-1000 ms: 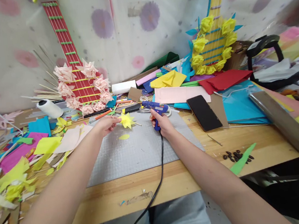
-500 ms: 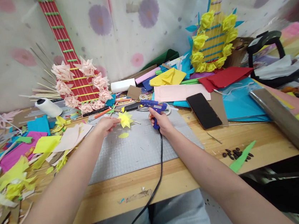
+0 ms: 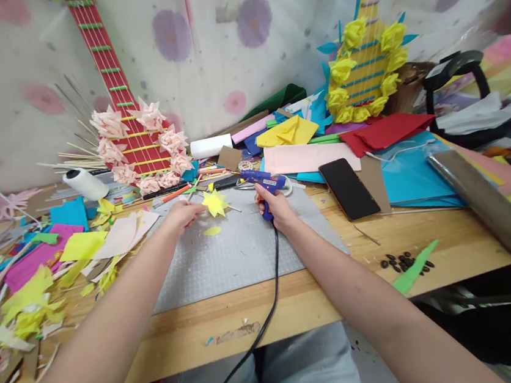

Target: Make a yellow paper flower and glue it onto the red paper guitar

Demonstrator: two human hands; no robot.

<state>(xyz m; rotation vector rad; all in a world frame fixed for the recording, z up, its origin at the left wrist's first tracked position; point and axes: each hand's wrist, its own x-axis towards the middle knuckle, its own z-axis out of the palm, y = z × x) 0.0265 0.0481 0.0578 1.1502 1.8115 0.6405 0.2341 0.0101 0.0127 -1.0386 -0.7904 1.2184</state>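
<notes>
Barely budged since a second ago: same grips, same spots, only drifted a hair upward in view. Far left, past a white thread spool [image 3: 85,184] and a red cardboard guitar [image 3: 123,117] ringed with pink paper flowers. Then the left hand [image 3: 183,214], arm stretched long across the tabletop, palm down, fingers pinched narrow on the edge of a yellow paper star [image 3: 215,203], held just over the far end of the grey cutting mat [image 3: 240,258]. Just below it, a loose yellow scrap [image 3: 211,231] lying flat on the mat, joined to nothing. Judging by that: star already folded and spiky, gluing seemingly unfinished (no glue bead to be made out, too small to tell). Right of the star, a blue glue gun [image 3: 264,184], nozzle aimed left toward it but apart, gripped by the right hand [image 3: 277,212], fingers wrapped closed round the handle, wrist low on the mat, black cord [image 3: 272,303] trailing back toward the lap. Further right, a dark phone [image 3: 349,189], well apart.
</notes>
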